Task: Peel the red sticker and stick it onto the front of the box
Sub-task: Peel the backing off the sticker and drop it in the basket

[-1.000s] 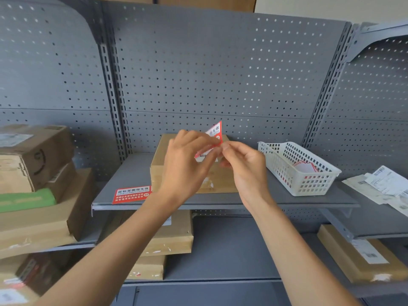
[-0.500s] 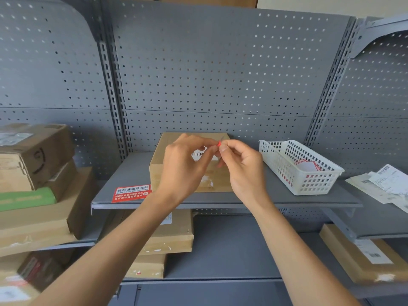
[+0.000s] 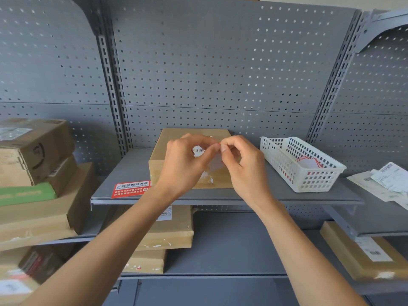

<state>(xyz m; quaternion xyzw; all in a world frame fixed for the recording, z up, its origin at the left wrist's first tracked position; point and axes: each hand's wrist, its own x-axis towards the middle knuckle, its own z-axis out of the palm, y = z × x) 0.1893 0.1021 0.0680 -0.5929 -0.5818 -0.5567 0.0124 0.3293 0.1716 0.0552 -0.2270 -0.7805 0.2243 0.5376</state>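
Note:
A flat brown cardboard box (image 3: pixel 167 146) lies on the middle grey shelf (image 3: pixel 242 195). Both hands meet just above and in front of it. My left hand (image 3: pixel 185 164) and my right hand (image 3: pixel 242 166) pinch the red sticker (image 3: pixel 217 162) between their fingertips. Only its pale white back and a thin red edge at the top show; the printed face is hidden. A barcode label on the box top peeks out between my fingers.
A second red sticker (image 3: pixel 131 189) lies on the shelf left of the box. A white plastic basket (image 3: pixel 302 166) holding more red-edged stickers stands to the right. Stacked cardboard parcels (image 3: pixel 33 173) fill the left shelves; papers (image 3: pixel 384 184) lie on the right shelf.
The sticker stood up with its red face showing a second ago. It has since been lowered and turned between my fingertips, so its white back faces me.

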